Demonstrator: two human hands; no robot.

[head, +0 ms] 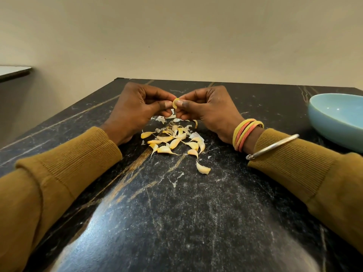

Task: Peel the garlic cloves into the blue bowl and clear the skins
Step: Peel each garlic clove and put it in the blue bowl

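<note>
My left hand [137,108] and my right hand [208,108] meet over the black marble table [176,213], both pinching one small yellowish garlic clove [175,103] between thumbs and fingertips. A shred of white skin hangs below it. Under the hands lies a pile of several unpeeled garlic cloves [172,142], and one clove [203,169] lies apart, nearer to me. Loose white skins [163,119] are scattered at the far side of the pile. The blue bowl [337,118] stands at the right edge, its visible inside showing no cloves.
A wall rises right behind the table's far edge. A white counter edge [13,72] shows at the far left. My right wrist carries thread bands and a metal bangle [273,147]. Both forearms rest on the table.
</note>
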